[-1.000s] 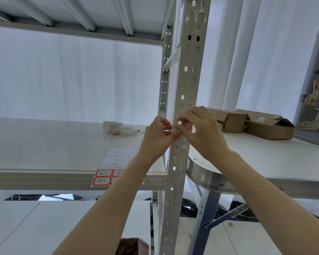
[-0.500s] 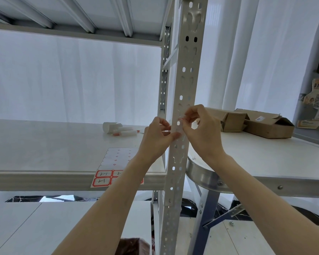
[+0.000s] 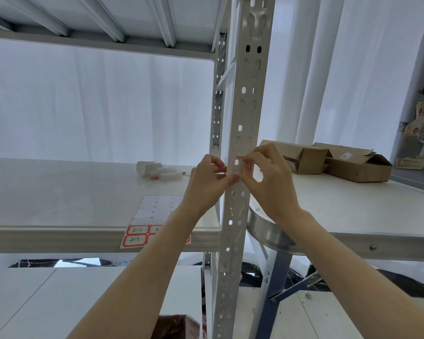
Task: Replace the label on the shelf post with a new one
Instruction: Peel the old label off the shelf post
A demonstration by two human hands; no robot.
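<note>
Head view. The shelf post point(image 3: 246, 106), a pale perforated angle, runs upright through the middle of the frame, its top leaning slightly right. The label point(image 3: 241, 166), white with a red border, lies flat on the post's front face just above the shelf board point(image 3: 59, 192). Its red top edge runs across the post. Fingers cover much of it, so its long axis cannot be read.

Both forearms rise from below and meet at the post. The left hand point(image 3: 206, 184) is on the post's left side with its fingers curled against that edge. Its thumb is laid on the front face, touching the label's lower left corner, so the hand clamps the post. The right hand point(image 3: 272, 184) comes from the right and pinches the label's upper right part between thumb and forefinger.

On the board to the left lies a label sheet point(image 3: 157, 209). Its remaining red-bordered labels overhang the front edge, and the left forearm hides part of them. Farther back lie white rolls point(image 3: 162, 171). Behind the post on the right stands a round table point(image 3: 353, 211) with a metal rim. It carries cardboard boxes point(image 3: 357, 165), partly hidden by the right hand. A white curtain point(image 3: 96, 106) closes the background.
</note>
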